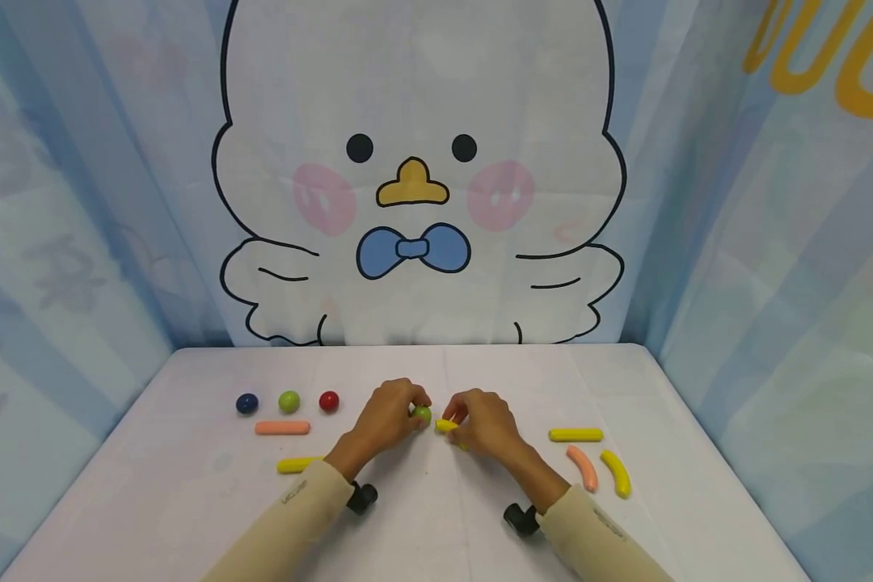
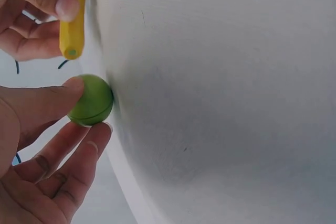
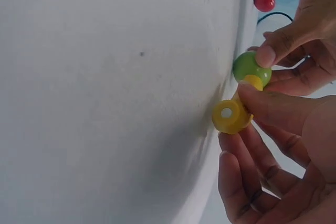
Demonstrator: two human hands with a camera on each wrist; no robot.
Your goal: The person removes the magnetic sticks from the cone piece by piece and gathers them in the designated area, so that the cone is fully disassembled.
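My left hand (image 1: pixel 391 416) pinches a glossy green ball (image 2: pixel 94 100) between thumb and fingertips, low over the white table. In the left wrist view a thin seam line runs round the ball. To its right, my right hand (image 1: pixel 482 420) grips a yellow rod (image 3: pixel 233 115) with the thumb on one side and fingers on the other. A small silvery disc shows in the rod's near end in the right wrist view. The rod's far end points toward the green ball and overlaps it there; the head view shows a small gap between them.
On the left of the table (image 1: pixel 436 525) lie a dark blue ball (image 1: pixel 246 404), a second green ball (image 1: pixel 288 402), a red ball (image 1: pixel 329 402), an orange rod (image 1: pixel 282 428) and a yellow stick (image 1: pixel 298 466). At right lie a straight yellow piece (image 1: pixel 576 435) and two curved pieces (image 1: pixel 582 469).
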